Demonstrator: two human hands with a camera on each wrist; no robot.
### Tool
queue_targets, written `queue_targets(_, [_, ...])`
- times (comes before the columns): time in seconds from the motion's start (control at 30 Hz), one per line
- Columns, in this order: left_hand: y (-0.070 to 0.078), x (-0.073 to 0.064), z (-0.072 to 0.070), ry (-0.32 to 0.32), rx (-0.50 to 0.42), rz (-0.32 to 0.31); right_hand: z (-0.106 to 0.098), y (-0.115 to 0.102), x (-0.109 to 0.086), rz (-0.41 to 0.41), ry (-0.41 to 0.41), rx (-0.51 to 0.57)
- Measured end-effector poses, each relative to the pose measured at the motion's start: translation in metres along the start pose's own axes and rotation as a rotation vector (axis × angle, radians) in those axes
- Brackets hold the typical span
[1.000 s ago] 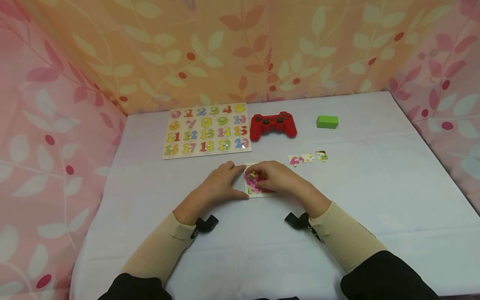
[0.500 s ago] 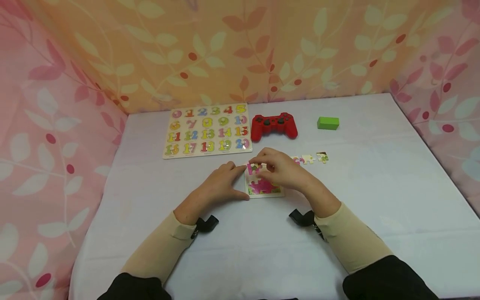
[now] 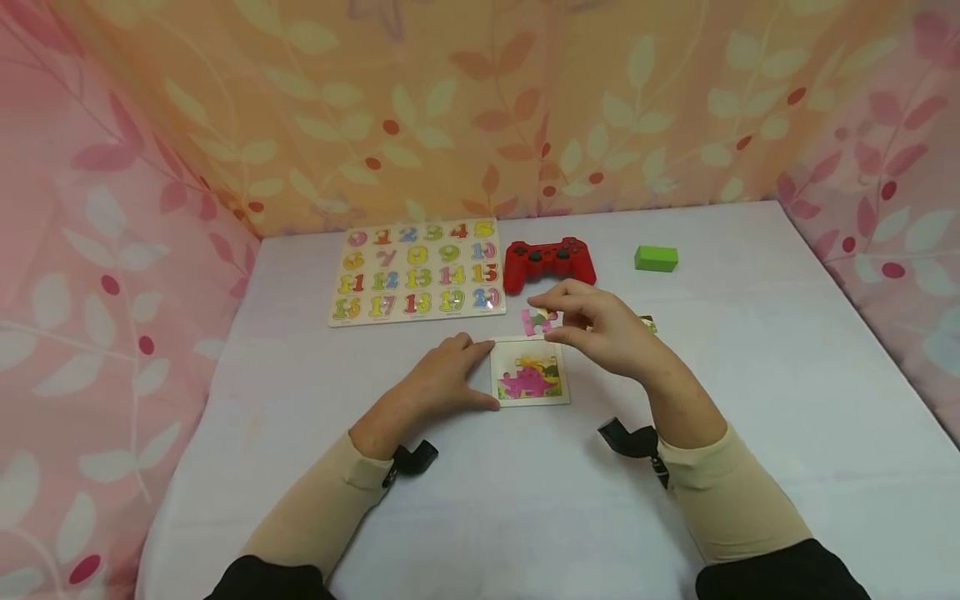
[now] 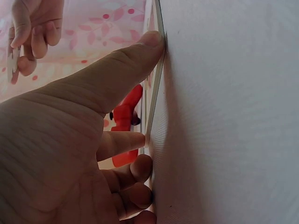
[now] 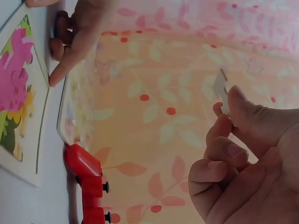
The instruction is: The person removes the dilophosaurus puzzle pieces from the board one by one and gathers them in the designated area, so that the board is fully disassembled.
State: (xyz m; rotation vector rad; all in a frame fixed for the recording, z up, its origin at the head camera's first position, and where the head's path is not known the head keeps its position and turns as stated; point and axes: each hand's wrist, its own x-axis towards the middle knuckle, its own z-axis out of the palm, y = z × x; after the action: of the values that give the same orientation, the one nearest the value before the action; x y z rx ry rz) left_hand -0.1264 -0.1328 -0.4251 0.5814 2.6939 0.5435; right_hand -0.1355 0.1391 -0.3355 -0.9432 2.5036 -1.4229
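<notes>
My right hand (image 3: 607, 329) pinches a pink-and-green jigsaw puzzle piece (image 3: 534, 323) between thumb and fingers, raised above the far edge of a small puzzle board. The piece shows edge-on in the right wrist view (image 5: 223, 91). The puzzle board (image 3: 534, 402) has a pale frame, with a pink dinosaur picture in its lower part and bare backing at upper left. My left hand (image 3: 442, 379) lies at the board's left side, index fingertip at the upper corner and thumb at the lower one. In the left wrist view, the thumb (image 4: 117, 70) stretches along the board's edge.
A number board (image 3: 405, 321) and a red game controller (image 3: 550, 262) lie behind the puzzle board. Farther right is a green block (image 3: 656, 258). One loose puzzle piece (image 3: 648, 322) peeks out past my right hand, which covers the others. Patterned cloth walls surround the white table (image 3: 480, 517).
My right hand has lifted the puzzle piece off the board and moved up and right with it, uncovering bare backing at upper left. My left hand stays at the board's side.
</notes>
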Motion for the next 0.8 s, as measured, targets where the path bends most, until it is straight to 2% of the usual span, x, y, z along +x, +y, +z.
queue_targets(0.4, [-0.003, -0.003, -0.003, 0.003, 0.028, -0.009, -0.017, 0.004, -0.019, -0.011, 0.035, -0.03])
queue_targets(0.6, [-0.003, -0.003, -0.003, 0.007, 0.02, -0.007, -0.032, 0.011, -0.029, -0.056, 0.085, -0.066])
queue_targets(0.8, [0.0, -0.001, -0.001, 0.0, 0.005, 0.006, -0.048, 0.026, -0.041, 0.016, 0.111, -0.15])
